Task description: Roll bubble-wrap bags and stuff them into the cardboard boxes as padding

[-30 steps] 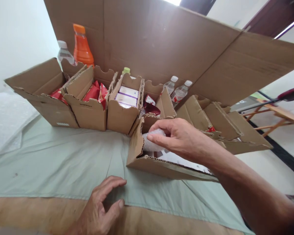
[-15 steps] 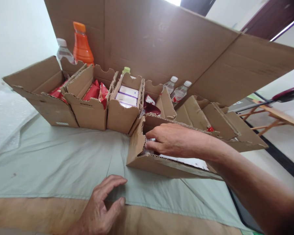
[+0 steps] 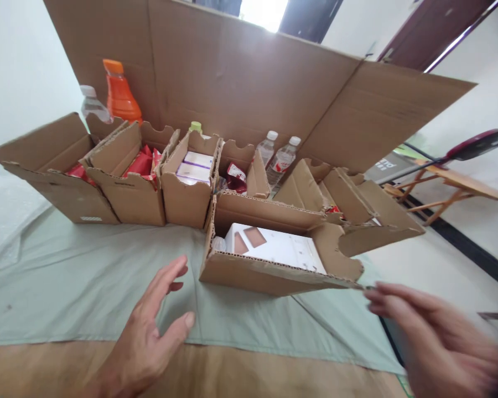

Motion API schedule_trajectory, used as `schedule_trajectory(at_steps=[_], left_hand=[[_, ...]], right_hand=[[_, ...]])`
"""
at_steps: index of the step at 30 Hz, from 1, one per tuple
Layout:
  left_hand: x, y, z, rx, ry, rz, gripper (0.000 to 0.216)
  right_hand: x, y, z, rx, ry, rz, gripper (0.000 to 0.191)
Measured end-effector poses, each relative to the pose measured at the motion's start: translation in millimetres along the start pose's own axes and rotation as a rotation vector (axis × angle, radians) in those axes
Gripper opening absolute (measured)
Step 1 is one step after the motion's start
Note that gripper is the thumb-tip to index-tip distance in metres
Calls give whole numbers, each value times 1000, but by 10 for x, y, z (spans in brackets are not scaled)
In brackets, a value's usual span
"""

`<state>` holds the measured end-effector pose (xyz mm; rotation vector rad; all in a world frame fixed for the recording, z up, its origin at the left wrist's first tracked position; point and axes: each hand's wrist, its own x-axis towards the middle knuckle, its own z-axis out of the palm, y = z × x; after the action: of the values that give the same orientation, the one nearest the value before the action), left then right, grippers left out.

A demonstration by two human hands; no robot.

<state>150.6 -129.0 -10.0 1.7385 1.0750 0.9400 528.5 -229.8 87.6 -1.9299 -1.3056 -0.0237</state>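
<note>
A cardboard box (image 3: 249, 279) in front lies lengthwise on the pale green cloth. Inside it are a white carton (image 3: 282, 251) with brown panels and, at its left end, a clear rounded plastic piece (image 3: 218, 244). My left hand (image 3: 155, 326) hovers over the cloth left of this box, open, thumb apart from the fingers, holding nothing. Off the box's right front corner is my right hand (image 3: 423, 326), smeared by motion. Its fingertips are close to that corner; whether they touch it or hold anything cannot be made out.
Behind stands a row of cardboard bins (image 3: 143, 202) with red packets (image 3: 139, 163) and white-purple boxes (image 3: 193, 168). An orange bottle (image 3: 122, 94) and clear bottles (image 3: 284, 160) rise behind them, before a tall cardboard panel (image 3: 240, 77). A wooden folding stool (image 3: 460, 179) is at right.
My right hand has come out of the front box and moved right, past its corner, uncovering the white carton. My left hand has risen slightly and opened wider. The camera view has shifted.
</note>
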Motion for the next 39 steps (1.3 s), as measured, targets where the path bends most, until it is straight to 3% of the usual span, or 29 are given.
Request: schedule_trajectory(at_steps=[2, 5, 8, 10, 14, 17, 20, 22, 24, 28, 32, 35, 39], left_hand=[[154, 54, 133, -61, -14, -25, 77], [359, 123, 327, -141, -66, -11, 86], [360, 175, 436, -147, -65, -12, 85], [187, 183, 464, -105, -32, 5, 83], [-428, 92, 415, -16, 13, 41, 79], [-762, -6, 214, 78, 135, -81, 70], [-723, 0, -28, 146, 164, -145, 55], [-561, 94, -76, 129, 121, -75, 58], [-423, 224, 13, 101, 82, 44, 71], [-445, 405, 378, 101, 16, 252, 95], [-664, 460, 548, 110, 35, 189, 92], [-751, 463, 552, 104, 39, 129, 87], [-806, 360, 629, 57, 18, 70, 90]], right_hand=[[-206, 127, 267, 66, 6, 90, 36], [-311, 37, 724, 175, -75, 73, 45], [-399, -62, 909, 193, -57, 41, 42], [-577, -43, 863, 152, -13, 19, 36], [-1082, 7, 703, 99, 30, 15, 23], [-1221, -189, 756, 139, -36, -16, 18], [-1019, -477, 894, 210, -107, -80, 18], [-837, -573, 915, 232, -80, -82, 23], [-767, -540, 847, 230, -18, -30, 26], [-1117, -223, 601, 220, 105, 232, 38], [-1574, 46, 490, 222, 143, 442, 49], [-1541, 125, 504, 280, 63, 362, 46], [-1127, 141, 562, 306, 71, 223, 41]])
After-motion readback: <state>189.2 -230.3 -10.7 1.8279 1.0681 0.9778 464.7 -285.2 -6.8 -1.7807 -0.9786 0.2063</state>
